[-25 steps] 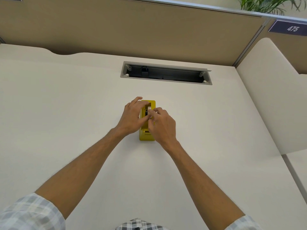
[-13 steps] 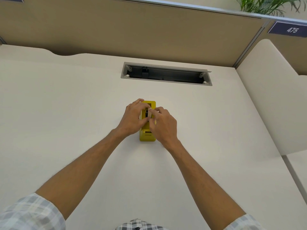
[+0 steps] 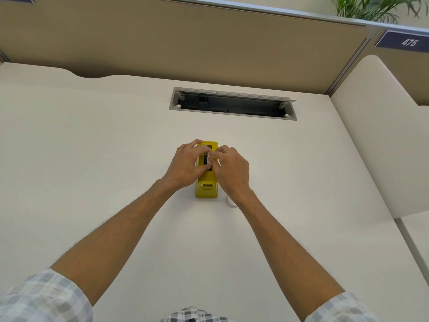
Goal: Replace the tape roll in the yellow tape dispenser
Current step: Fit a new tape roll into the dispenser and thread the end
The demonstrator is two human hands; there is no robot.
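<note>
Head view shows the yellow tape dispenser (image 3: 207, 187) at the centre of the frame, standing on the pale table (image 3: 92, 159) with its cutter end toward the lower edge. Over its open well, the left hand (image 3: 185, 165) curls round the near-left side and the right hand (image 3: 229, 169) curls in from the right; their fingertips meet on a pale tape roll (image 3: 210, 161) with a dark core, pinching it in the well. Whether the roll is fully seated I cannot tell, since fingers cover it. A small white ring-like object (image 3: 231, 202) peeks out just below the right wrist, perhaps another roll.

The likely risk is the core sitting crooked in its slots, so the roll jams or pops out; uneven pressure from the two hands would cause that.

Toward the upper middle, a recessed cable tray (image 3: 232, 112) in the table holds a dark plug or fitting at its left end.
</note>
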